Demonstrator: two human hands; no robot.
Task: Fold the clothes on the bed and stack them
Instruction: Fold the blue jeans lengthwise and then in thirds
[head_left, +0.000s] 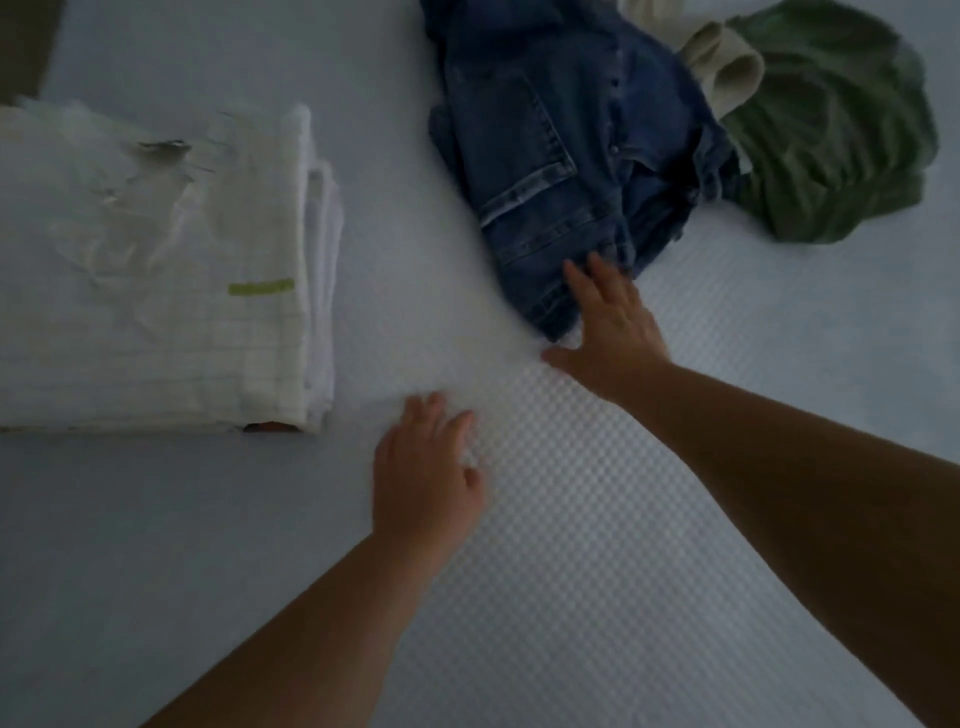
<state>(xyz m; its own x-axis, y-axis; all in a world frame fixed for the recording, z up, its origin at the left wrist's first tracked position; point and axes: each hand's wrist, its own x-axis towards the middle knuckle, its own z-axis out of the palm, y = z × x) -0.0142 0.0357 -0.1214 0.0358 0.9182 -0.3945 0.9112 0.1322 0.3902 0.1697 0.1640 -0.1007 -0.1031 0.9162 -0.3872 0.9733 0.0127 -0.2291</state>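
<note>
My right hand (610, 325), fingers straight, touches the jeans (550, 171); left hand (426, 467) relaxed over the bed (623, 519). I'd drag them clear, spread flat before folding.

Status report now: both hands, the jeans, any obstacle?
Left hand open over bed. Right hand open, touching crumpled jeans. Green garment beside jeans, unfolded.

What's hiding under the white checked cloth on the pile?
Under the white checked cloth, folded white layers peek out along its right edge, and something reddish shows at the bottom front. The cloth covers the rest, so what those pieces are cannot be told.
</note>
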